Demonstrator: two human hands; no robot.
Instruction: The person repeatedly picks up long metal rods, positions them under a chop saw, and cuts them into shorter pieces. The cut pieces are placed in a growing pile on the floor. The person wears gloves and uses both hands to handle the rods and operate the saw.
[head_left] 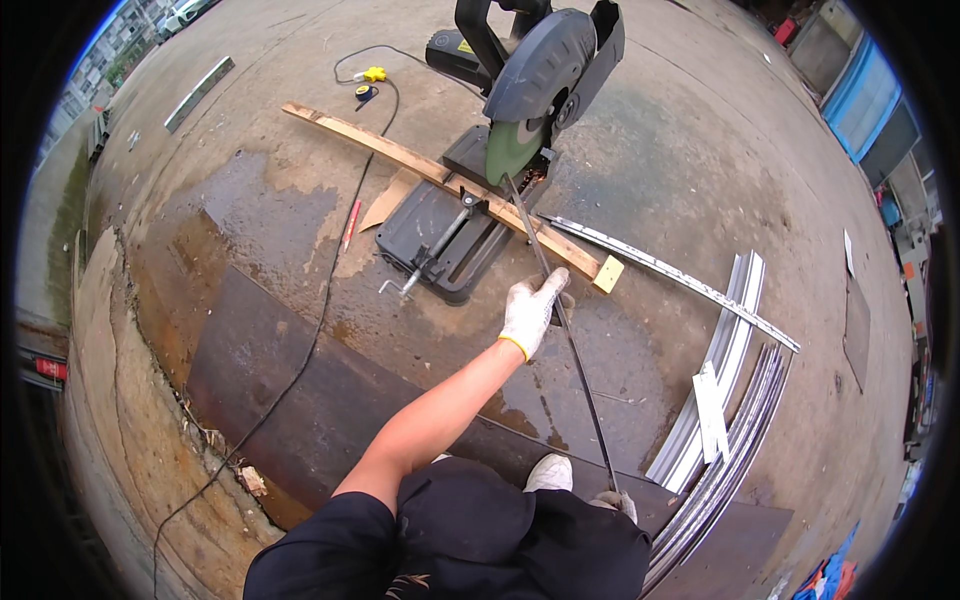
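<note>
A long, thin dark metal rod [582, 385] runs from near my body up to a cut-off saw [540, 80]. My left hand [530, 312], in a white glove with a yellow cuff, is closed around the rod near its middle. Low in the view, my gloved right hand [618, 503] grips the rod's near end, its fingers partly hidden. The rod's far end meets the lower edge of the saw's green disc [513, 150]. A wooden batten [390, 150] lies across the saw's black base [420, 235], beneath the rod. The base carries a screw clamp [440, 240].
A black cable [318, 340] crosses the floor at left, with a yellow connector [373, 74] beyond. A red marker [351, 225] lies beside the base. White metal profiles [725, 350] and several thin strips [740, 440] lie at right. A dark metal sheet [270, 370] lies before me.
</note>
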